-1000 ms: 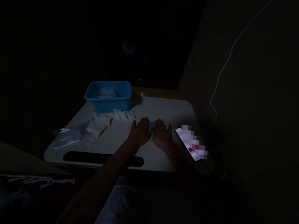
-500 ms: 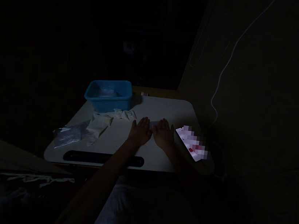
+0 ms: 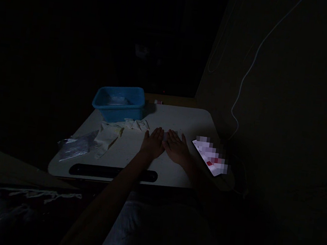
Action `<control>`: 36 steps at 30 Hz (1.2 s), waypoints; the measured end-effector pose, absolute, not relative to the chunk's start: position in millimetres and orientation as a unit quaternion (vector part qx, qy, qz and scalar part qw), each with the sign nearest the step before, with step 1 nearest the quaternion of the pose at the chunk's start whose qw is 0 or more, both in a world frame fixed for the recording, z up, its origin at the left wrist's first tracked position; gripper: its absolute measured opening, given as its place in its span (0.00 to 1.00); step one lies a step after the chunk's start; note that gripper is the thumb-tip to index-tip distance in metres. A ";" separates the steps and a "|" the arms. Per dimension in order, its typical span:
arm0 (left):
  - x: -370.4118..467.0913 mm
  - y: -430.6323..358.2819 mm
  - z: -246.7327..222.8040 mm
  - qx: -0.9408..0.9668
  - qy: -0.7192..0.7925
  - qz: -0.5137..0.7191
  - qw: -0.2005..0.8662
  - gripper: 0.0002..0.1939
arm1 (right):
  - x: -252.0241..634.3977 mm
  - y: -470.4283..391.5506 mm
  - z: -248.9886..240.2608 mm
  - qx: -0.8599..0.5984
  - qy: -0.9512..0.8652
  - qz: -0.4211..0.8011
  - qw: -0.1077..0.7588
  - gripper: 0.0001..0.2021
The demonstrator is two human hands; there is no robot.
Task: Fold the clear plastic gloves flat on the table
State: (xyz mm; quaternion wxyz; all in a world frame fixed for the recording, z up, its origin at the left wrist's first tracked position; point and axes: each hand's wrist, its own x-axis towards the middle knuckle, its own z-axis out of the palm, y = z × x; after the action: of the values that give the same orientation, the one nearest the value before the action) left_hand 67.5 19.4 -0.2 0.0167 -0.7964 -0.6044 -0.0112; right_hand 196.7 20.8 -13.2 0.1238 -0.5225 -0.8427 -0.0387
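Observation:
Side by side on a white lap table (image 3: 179, 118), my left hand (image 3: 153, 143) and my right hand (image 3: 176, 147) lie flat, palms down. Their fingers are stretched out and point away from me. Beneath and between them shows a bit of a thin, pale, flat sheet (image 3: 165, 136); the hands cover most of it, and its kind is too dark to make out. To the left of my left hand lie a crumpled white piece (image 3: 137, 124) and a larger creased white piece (image 3: 108, 135), perhaps cloth or paper.
A blue plastic basin (image 3: 119, 112) with something clear inside stands at the back left. A clear plastic packet (image 3: 77, 149) lies at the left edge. A lit phone (image 3: 208, 156) rests on the right. A white cable (image 3: 253, 62) hangs along the wall.
My right hand has slid slightly left, closer to my left hand, and covers more of the pale sheet. My left hand stays nearly in place.

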 end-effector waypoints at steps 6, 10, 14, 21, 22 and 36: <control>67.7 19.2 0.3 -0.796 -0.605 -0.021 0.013 0.29 | 197.1 20.0 -11.0 -0.521 -0.845 -0.032 0.113 0.27; 68.0 18.0 1.9 -0.795 -0.607 -0.016 0.009 0.29 | 197.0 18.3 -8.8 -0.521 -0.846 -0.026 0.115 0.28; 67.9 16.9 2.3 -0.795 -0.606 -0.019 0.014 0.29 | 196.8 17.3 -8.2 -0.520 -0.845 -0.031 0.119 0.28; 67.8 17.5 2.9 -0.796 -0.606 -0.013 0.009 0.29 | 196.9 18.1 -9.8 -0.519 -0.846 -0.035 0.120 0.28; 67.8 17.5 3.1 -0.796 -0.606 -0.012 0.007 0.29 | 196.8 18.4 -10.1 -0.519 -0.845 -0.036 0.120 0.28; 68.1 17.9 2.2 -0.793 -0.608 -0.006 0.014 0.29 | 196.8 18.2 -10.7 -0.521 -0.844 -0.042 0.121 0.28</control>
State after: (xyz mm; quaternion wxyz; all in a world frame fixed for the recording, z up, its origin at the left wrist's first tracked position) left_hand 68.1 17.9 2.2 0.0139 -0.7935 -0.6084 -0.0057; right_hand 196.8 18.2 -10.7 0.1207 -0.5205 -0.8442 -0.0416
